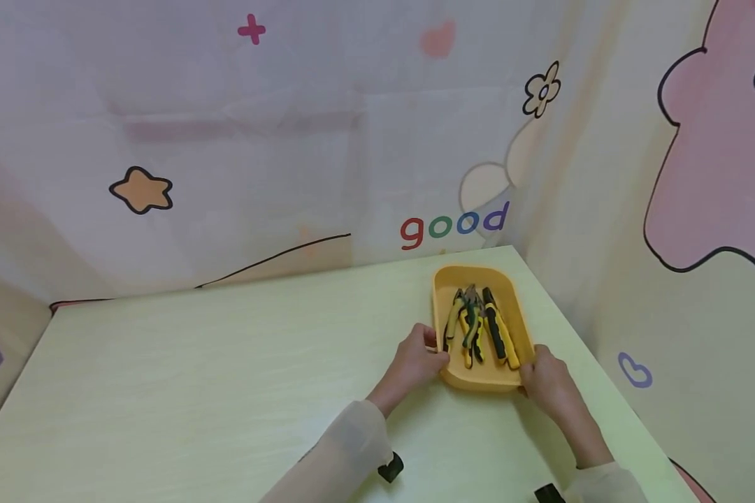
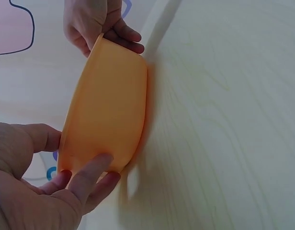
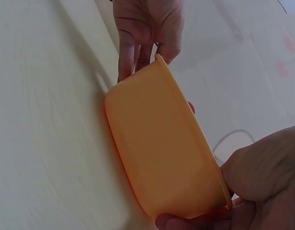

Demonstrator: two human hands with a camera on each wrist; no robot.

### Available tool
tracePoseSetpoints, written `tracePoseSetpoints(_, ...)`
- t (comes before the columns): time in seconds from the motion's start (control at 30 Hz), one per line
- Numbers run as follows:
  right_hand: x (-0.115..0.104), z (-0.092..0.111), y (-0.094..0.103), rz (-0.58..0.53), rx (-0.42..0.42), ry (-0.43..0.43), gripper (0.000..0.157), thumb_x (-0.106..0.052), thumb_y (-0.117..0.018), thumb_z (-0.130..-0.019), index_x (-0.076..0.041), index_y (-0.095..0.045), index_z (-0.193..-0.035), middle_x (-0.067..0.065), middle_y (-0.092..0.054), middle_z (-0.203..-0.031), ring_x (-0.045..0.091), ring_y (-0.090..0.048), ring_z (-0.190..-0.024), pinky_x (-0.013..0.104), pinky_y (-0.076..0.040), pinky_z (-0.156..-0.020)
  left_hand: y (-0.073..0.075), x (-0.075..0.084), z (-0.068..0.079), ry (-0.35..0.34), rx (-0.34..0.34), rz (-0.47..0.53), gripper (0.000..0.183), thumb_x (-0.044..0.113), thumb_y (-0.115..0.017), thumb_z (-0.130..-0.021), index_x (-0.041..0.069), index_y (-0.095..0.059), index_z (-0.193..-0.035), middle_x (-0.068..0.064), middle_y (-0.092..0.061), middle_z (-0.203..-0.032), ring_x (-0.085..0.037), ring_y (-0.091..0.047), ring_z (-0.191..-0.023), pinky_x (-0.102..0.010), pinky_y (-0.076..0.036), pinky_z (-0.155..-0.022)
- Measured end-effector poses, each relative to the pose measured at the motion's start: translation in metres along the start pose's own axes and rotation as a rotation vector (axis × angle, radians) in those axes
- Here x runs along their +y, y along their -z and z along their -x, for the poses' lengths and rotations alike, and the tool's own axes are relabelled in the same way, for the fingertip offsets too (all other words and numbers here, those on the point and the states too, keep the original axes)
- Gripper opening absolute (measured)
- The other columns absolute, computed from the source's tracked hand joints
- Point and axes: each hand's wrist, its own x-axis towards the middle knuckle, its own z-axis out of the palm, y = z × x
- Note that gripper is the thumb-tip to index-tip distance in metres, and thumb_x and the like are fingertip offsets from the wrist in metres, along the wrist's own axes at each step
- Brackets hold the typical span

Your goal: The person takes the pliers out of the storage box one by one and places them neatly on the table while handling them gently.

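Note:
Between both hands is a yellow-orange plastic tray [image 1: 483, 381], near the right end of the table. My left hand [image 1: 416, 358] grips its left side, thumb at the rim and fingers against the outer wall, as the left wrist view shows. On the opposite side my right hand [image 1: 550, 383] holds the near right corner, with fingers under the rim in the right wrist view. Inside lie several hand tools: pliers with yellow handles [image 1: 454, 318], pliers with dark green handles [image 1: 472, 332], and a tool with black and yellow handles [image 1: 498, 332]. The wrist views show only the tray's outer wall [image 2: 107, 100].
The pale wood-grain table [image 1: 195, 391] stretches out to the left. A printed cloth wall [image 1: 289, 175] rises behind it, and another cloth [image 1: 604, 279] stands close along the right edge. Small black pieces [image 1: 390, 467] sit by the sleeves.

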Motion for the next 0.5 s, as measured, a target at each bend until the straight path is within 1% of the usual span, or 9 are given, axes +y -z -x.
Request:
tracePoseSetpoints(0.2,-0.004,0.003,-0.004,-0.002,-0.001,0.000,0.032,-0.003,-0.040,-0.095,0.018,-0.041,-0.118,0.018,-0.061,-0.080,0.022,-0.055,-0.062,0.033,-0.046,-0.052,0.005,-0.004,0.005,-0.005,-0.003,-0.013,0.033,0.008,-0.072,-0.093,0.003,-0.052,-0.119,-0.011,-0.063,-0.112,-0.018,-0.062,-0.091,-0.026,-0.055,-0.070)
tracePoseSetpoints(0.33,-0.006,0.004,-0.007,-0.013,-0.002,0.002,0.037,-0.003,-0.040,-0.094,0.020,-0.040,-0.123,0.018,-0.061,-0.081,0.022,-0.055,-0.062,0.033,-0.046,-0.052,0.008,-0.008,0.009,-0.013,-0.004,0.001,0.034,0.008,-0.072,-0.092,0.002,-0.052,-0.120,-0.011,-0.064,-0.112,-0.018,-0.064,-0.093,-0.027,-0.056,-0.070)
tracePoseSetpoints(0.5,-0.010,0.006,-0.011,-0.026,-0.005,0.008,0.040,-0.003,-0.040,-0.094,0.021,-0.039,-0.126,0.020,-0.061,-0.083,0.022,-0.057,-0.064,0.033,-0.047,-0.053,0.012,-0.010,0.014,-0.003,0.003,0.015,0.035,0.007,-0.071,-0.092,0.002,-0.051,-0.121,-0.012,-0.065,-0.113,-0.018,-0.065,-0.093,-0.028,-0.056,-0.069)
